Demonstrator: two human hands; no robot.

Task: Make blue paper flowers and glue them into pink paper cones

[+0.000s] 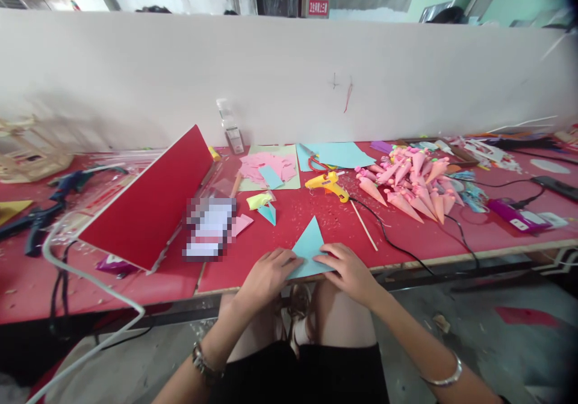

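Note:
A light-blue sheet of paper (310, 239), folded to a pointed triangle, lies at the table's front edge with its tip facing away from me. My left hand (272, 273) holds its lower left corner, fingers bent and close together. On the lower right side, my right hand (350, 270) grips the paper with its fingertips on top. Both thumbs are partly hidden. Beyond the sheet are a small folded blue piece (268, 213), a yellow piece (259, 200) and a yellow glue gun (329, 184) with a cord.
Pink paper cones (418, 181) are heaped at the right, near a purple box (517, 216). A phone with a blurred screen (210, 229) and a leaning red board (151, 202) are at the left. Pink cut pieces (289, 166) lie at the back. A thin stick (363, 226) lies right of the paper.

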